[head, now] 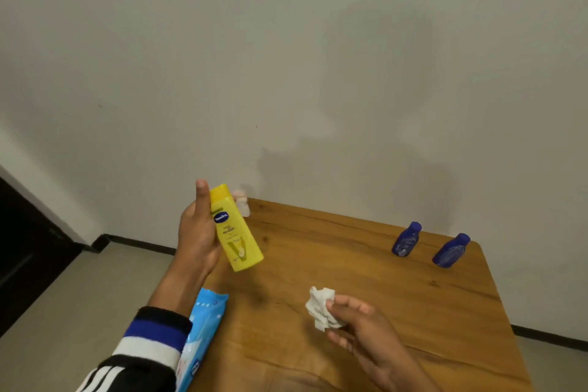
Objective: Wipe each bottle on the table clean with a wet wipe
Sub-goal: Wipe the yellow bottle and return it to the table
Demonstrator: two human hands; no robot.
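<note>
**Yellow bottle held up, wipe waiting in the other hand**

The left hand [199, 232] holds the yellow Vaseline lotion bottle [236, 229] above the table's left edge, cap up and base tilted toward the middle of the table. That presents the labelled face to the right hand, probably so the wipe can reach it without the bottle sliding on the wood. The thumb lies straight up along the bottle's near edge toward the cap; the palm cups the side, and the remaining fingers are hidden behind the bottle, presumably wrapped around it. The wrist is raised, the striped sleeve [149, 340] running down to the lower left.

The right hand [359, 325] hovers low over the wooden table [366, 280], fingers curled and pinching a crumpled white wet wipe [319, 307], well apart from the yellow bottle. No wiping contact exists at this moment.

Two blue bottles [406, 239] [451, 250] stand near the far right edge. A small pale bottle [241, 202] stands at the far left corner, partly behind the yellow one. A blue wet-wipe pack [203, 328] lies at the near left edge, beneath the left forearm.
</note>
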